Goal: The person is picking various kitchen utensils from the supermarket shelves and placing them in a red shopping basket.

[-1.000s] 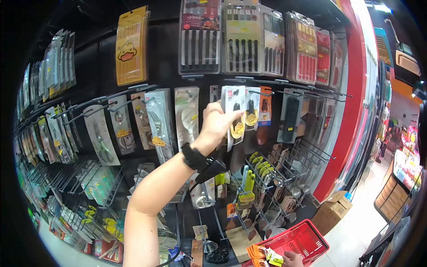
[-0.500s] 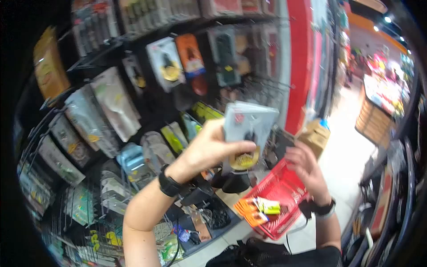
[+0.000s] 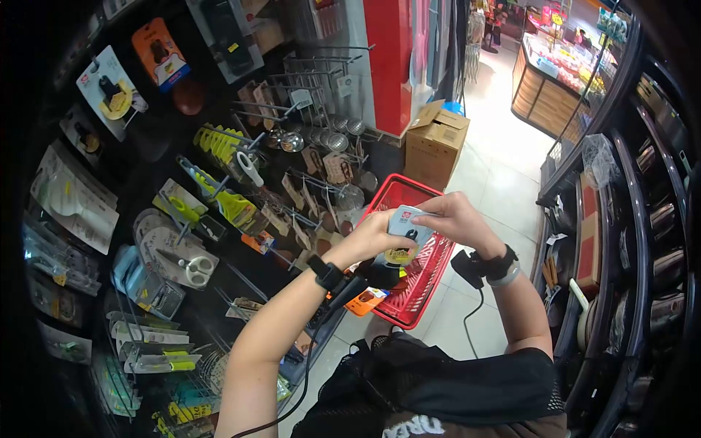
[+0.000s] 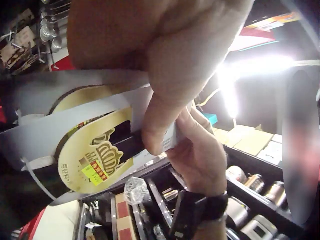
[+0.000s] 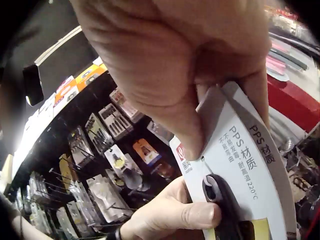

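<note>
In front of my body, over the red basket [image 3: 438, 255], both hands hold white-carded black utensils with gold crown labels. My left hand [image 3: 365, 237] grips the carded utensils [image 3: 403, 225] along the side, its thumb flat across the front. At the top edge, my right hand [image 3: 461, 219] pinches the cards between thumb and fingers. Two cards fan apart in the right wrist view, with a black handle [image 5: 222, 197] on the front one. A dark rounded utensil head [image 3: 380, 276] hangs below. A yellow price sticker [image 4: 94, 172] is on the label.
Orange packages [image 3: 363, 301] show at the basket's near-left edge. At the left, a wall rack holds carded utensils, green-handled tools [image 3: 235, 206] and scissors [image 3: 198, 270]. A cardboard box [image 3: 436, 146] stands beyond the basket. Pan shelves [image 3: 628, 241] line the right.
The left hand has taken carded utensils off the rack and brought them down over the basket. The right hand has risen from the basket and now pinches their top edge. The view has turned right and down.
</note>
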A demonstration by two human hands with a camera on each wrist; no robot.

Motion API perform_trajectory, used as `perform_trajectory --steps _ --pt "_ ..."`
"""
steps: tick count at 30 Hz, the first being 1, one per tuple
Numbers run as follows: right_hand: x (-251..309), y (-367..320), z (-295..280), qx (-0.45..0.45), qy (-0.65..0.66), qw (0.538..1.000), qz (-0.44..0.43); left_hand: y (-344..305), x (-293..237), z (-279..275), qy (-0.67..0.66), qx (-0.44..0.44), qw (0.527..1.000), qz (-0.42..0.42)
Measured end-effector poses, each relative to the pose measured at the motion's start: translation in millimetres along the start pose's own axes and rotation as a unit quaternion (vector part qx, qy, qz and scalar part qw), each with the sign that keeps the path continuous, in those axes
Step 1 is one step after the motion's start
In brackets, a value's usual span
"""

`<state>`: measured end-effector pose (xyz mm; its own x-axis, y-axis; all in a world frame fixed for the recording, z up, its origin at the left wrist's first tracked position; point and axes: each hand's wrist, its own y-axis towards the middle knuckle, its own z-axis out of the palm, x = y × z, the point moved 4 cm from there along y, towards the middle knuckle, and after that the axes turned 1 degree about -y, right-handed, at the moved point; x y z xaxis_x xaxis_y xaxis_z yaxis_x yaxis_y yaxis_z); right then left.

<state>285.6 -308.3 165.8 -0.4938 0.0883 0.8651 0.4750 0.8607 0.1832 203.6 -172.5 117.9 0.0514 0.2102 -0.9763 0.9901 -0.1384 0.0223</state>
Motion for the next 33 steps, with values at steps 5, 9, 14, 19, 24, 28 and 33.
perform_trajectory --steps 5,9,14,19,24,28,33 --pt "-74 13 21 -0.072 -0.138 0.988 -0.001 3 62 -23 0.256 -0.158 0.953 0.014" --pt "-145 28 40 -0.143 -0.187 0.971 0.051 -37 79 -34 0.090 -0.166 0.978 -0.092" --pt "-212 53 78 -0.219 -0.198 0.952 0.082 -102 74 -32 0.116 -0.194 0.965 -0.129" --pt "-279 71 123 -0.173 -0.216 0.947 0.162 -154 60 -29 0.153 -0.243 0.946 -0.152" --pt "-319 73 163 -0.157 -0.278 0.924 0.209 -199 51 -23 0.128 -0.287 0.922 -0.227" --pt "-328 69 200 -0.074 -0.287 0.932 0.210 -224 56 -18 0.107 -0.334 0.901 -0.254" --pt "-321 59 240 0.032 -0.120 0.990 0.074 -235 64 -11 0.105 -0.342 0.897 -0.260"
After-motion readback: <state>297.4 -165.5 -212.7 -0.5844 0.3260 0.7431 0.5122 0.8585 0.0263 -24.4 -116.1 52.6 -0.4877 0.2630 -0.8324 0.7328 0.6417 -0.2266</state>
